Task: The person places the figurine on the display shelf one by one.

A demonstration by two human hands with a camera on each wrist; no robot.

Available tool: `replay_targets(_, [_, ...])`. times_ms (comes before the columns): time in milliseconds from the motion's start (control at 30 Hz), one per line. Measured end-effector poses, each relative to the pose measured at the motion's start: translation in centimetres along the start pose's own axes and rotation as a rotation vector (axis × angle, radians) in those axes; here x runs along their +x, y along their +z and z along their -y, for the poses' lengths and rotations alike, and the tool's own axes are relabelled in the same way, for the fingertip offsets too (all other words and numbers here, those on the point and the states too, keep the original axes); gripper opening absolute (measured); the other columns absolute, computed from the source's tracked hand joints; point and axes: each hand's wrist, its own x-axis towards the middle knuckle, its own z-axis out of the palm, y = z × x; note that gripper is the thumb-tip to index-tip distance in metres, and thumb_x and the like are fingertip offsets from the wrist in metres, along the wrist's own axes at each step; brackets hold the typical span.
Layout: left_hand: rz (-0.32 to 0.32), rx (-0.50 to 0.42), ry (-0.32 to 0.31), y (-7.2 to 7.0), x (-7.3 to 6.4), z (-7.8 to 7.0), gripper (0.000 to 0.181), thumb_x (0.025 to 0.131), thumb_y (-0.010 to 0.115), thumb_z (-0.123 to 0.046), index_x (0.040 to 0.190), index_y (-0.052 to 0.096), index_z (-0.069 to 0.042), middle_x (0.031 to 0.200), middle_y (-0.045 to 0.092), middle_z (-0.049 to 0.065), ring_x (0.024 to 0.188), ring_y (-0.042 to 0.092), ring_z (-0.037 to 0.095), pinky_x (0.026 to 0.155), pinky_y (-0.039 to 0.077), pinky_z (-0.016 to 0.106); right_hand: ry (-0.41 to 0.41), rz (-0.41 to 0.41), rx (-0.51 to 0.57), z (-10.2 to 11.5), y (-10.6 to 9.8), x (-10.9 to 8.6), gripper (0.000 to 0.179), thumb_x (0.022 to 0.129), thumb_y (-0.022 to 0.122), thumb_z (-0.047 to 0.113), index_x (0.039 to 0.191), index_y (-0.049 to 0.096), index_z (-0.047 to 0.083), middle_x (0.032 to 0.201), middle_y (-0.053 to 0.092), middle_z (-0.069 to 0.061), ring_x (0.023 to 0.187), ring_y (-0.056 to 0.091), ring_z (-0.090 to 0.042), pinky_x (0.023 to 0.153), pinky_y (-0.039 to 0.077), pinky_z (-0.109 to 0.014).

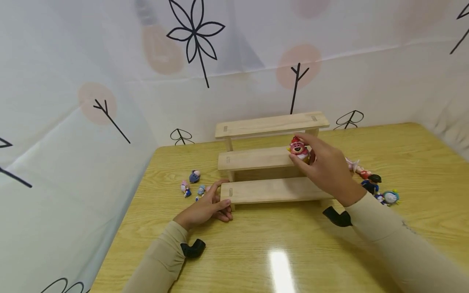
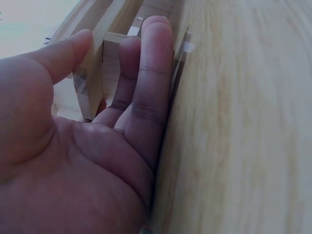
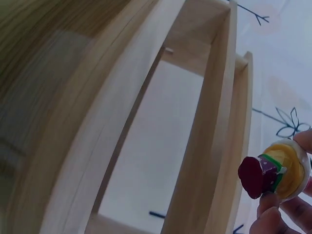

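A three-tier wooden stand (image 1: 269,192) stands on the table. My left hand (image 1: 203,206) grips the left end of its lowest board (image 2: 90,80), thumb on one face and fingers along the other side. Between the thumb and fingers of my right hand (image 1: 326,169) is a small pink bear figurine (image 1: 299,149) with a red top, held in front of the middle tier on its right half. The right wrist view gives the figurine's (image 3: 287,170) yellow, green and dark red parts, with the fingertips around its white edge.
Several small figurines (image 1: 185,188) lie on the table left of the stand. More figurines (image 1: 371,184) lie to the right, beyond my right wrist. Behind the table (image 1: 234,248) hangs a white cloth (image 1: 253,93) with plant drawings.
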Motion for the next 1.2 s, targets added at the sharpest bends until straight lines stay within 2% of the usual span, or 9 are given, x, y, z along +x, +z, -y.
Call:
replay_targets(67, [-0.001, -0.004, -0.004, 0.0, -0.1, 0.1, 0.069, 0.103, 0.057, -0.031, 0.156, 0.011, -0.034, 0.098, 0.066, 0.014, 0.088, 0.072, 0.023, 0.082, 0.062, 0.04, 0.001, -0.005, 0.025, 0.5, 0.8, 0.3, 0.057, 0.083, 0.082, 0.016, 0.134, 0.059, 0.006, 0.081, 0.064, -0.009, 0.06, 0.051, -0.012, 0.047, 0.037, -0.024])
replay_targets(333, [-0.006, -0.002, -0.006, 0.0, -0.1, 0.1, 0.07, 0.103, 0.057, -0.032, 0.156, 0.011, -0.036, 0.1, 0.066, 0.015, 0.089, 0.072, 0.024, 0.083, 0.062, 0.041, 0.05, 0.003, 0.132, 2.0, 3.5, 0.9, 0.053, 0.085, 0.081, 0.018, 0.132, 0.061, 0.007, 0.098, 0.07, -0.011, 0.063, 0.055, -0.014, 0.05, 0.04, -0.022])
replay_targets(500, [-0.005, -0.007, 0.002, 0.0, 0.1, 0.0, 0.07, 0.103, 0.056, -0.03, 0.156, 0.011, -0.035, 0.101, 0.065, 0.016, 0.089, 0.072, 0.024, 0.083, 0.062, 0.041, 0.031, 0.001, 0.172, 3.0, 4.9, 1.5, 0.052, 0.086, 0.081, 0.02, 0.131, 0.06, 0.006, 0.102, 0.071, -0.012, 0.065, 0.058, -0.014, 0.051, 0.041, -0.022])
replay_targets(700, [0.005, -0.016, 0.017, 0.0, 0.3, 0.1, 0.07, 0.104, 0.056, -0.029, 0.156, 0.011, -0.033, 0.104, 0.066, 0.017, 0.089, 0.072, 0.023, 0.084, 0.062, 0.041, 0.03, -0.016, 0.216, 4.0, 6.1, 2.4, 0.052, 0.086, 0.081, 0.021, 0.13, 0.059, 0.006, 0.105, 0.071, -0.014, 0.067, 0.062, -0.016, 0.051, 0.047, -0.024])
replay_targets(1000, [-0.004, -0.027, 0.001, 0.0, 0.2, 0.2, 0.068, 0.103, 0.057, -0.03, 0.155, 0.013, -0.036, 0.105, 0.067, 0.017, 0.089, 0.072, 0.023, 0.084, 0.062, 0.041, 0.074, 0.043, 0.266, 5.3, 7.8, 3.2, 0.05, 0.088, 0.079, 0.024, 0.128, 0.055, 0.007, 0.11, 0.071, -0.015, 0.069, 0.066, -0.017, 0.054, 0.051, -0.027])
replay_targets(1200, [-0.003, -0.02, 0.002, -0.1, 0.1, 0.2, 0.069, 0.103, 0.056, -0.029, 0.156, 0.012, -0.034, 0.105, 0.067, 0.019, 0.089, 0.072, 0.023, 0.084, 0.062, 0.04, 0.089, 0.056, 0.3, 5.9, 8.8, 3.6, 0.048, 0.089, 0.078, 0.024, 0.127, 0.055, 0.007, 0.111, 0.071, -0.016, 0.071, 0.068, -0.019, 0.057, 0.055, -0.029])
